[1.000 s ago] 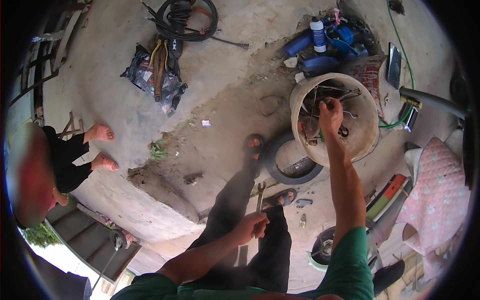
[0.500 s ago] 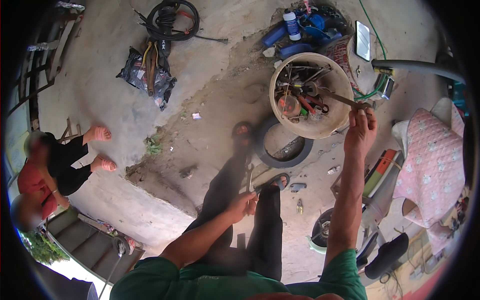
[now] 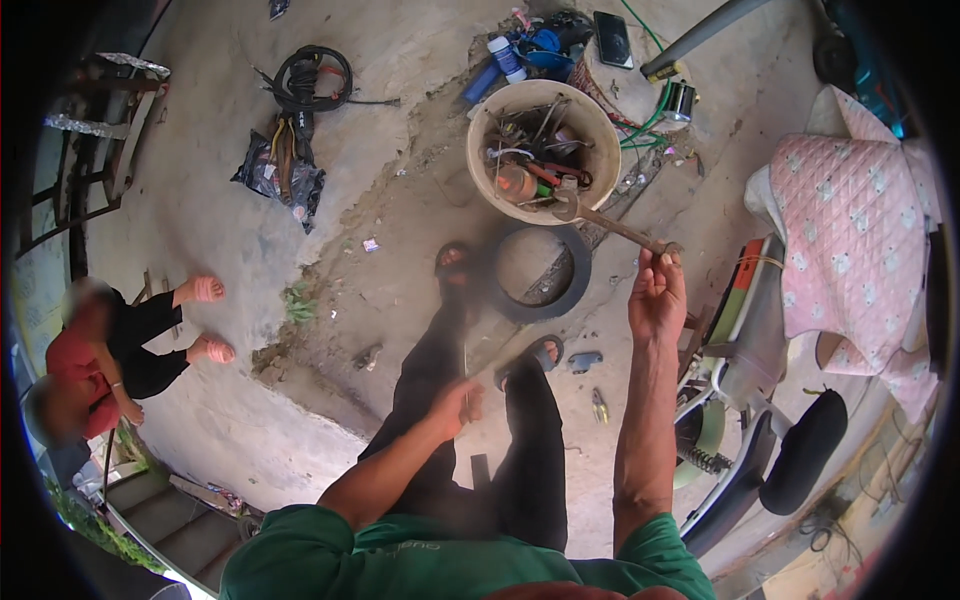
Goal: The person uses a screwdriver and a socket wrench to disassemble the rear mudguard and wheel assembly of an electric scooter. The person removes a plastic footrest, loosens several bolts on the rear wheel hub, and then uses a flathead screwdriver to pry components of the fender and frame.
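Right hand: the person's right hand (image 3: pixel 657 295), in the head view, is closed by the fingertips around one end of a long, rusty wrench (image 3: pixel 615 224).
Wrench: it slants up and leftward from the fingers; its far end overlaps the bucket's near rim, contact unclear.
Left hand: curled into a fist (image 3: pixel 455 405) before the dark trousers, gripping a slim object (image 3: pixel 465 362) too blurred to identify.
Bucket: off-white (image 3: pixel 603 150), holding jumbled tools.
Tyre: lies on the ground (image 3: pixel 580 275), just below the bucket.
Pliers: on the ground (image 3: pixel 600 406), left of the right forearm.
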`<state>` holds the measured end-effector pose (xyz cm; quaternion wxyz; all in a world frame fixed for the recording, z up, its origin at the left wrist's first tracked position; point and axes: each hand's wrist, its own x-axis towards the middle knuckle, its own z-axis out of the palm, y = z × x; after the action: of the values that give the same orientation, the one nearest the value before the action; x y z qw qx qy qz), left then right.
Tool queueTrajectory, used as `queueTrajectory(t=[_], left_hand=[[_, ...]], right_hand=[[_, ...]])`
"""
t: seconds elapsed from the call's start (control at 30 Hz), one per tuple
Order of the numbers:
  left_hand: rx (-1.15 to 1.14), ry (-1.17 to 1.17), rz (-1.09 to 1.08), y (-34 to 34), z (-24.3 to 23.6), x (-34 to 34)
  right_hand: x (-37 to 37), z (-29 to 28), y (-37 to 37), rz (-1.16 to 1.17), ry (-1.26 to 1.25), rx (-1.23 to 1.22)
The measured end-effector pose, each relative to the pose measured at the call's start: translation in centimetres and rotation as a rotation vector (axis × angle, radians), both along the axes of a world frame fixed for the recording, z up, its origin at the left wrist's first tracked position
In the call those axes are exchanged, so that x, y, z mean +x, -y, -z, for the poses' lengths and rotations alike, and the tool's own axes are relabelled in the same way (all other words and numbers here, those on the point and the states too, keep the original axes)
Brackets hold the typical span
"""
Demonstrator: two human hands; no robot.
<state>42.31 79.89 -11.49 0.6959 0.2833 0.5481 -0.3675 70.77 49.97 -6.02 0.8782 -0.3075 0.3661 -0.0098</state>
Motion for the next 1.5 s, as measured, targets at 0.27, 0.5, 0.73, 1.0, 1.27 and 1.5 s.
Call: queueTrajectory(t=[0.27, 0.5, 0.73, 1.0, 1.27, 1.5], left_hand=[[-0.059, 0.260, 0.063, 9.2, -16.9, -16.9], [-0.041, 0.211, 0.194, 11.9, -20.7, -26.1], [-0.073, 0.174, 0.077, 14.3, -16.4, -38.9], [0.011, 0.142, 0.031, 15.7, -9.1, -49.3], [0.112, 0.256, 0.362, 22.4, 1.6, -49.6], [0.317, 0.436, 0.950, 29.5, 15.0, -46.5]], right_hand=[[-11.4, -6.3, 6.8, -0.013, -0.010, 0.088], [-22.5, -7.2, 9.3, -0.046, 0.001, 0.119], [-39.6, -6.4, 8.0, -0.140, -0.044, -0.118], [-57.7, -4.9, 6.6, -0.362, -0.124, -0.396], [-67.6, -2.6, 9.7, -0.533, 0.054, -0.497], [-71.7, 3.5, 17.3, -0.562, 0.017, -0.710]])
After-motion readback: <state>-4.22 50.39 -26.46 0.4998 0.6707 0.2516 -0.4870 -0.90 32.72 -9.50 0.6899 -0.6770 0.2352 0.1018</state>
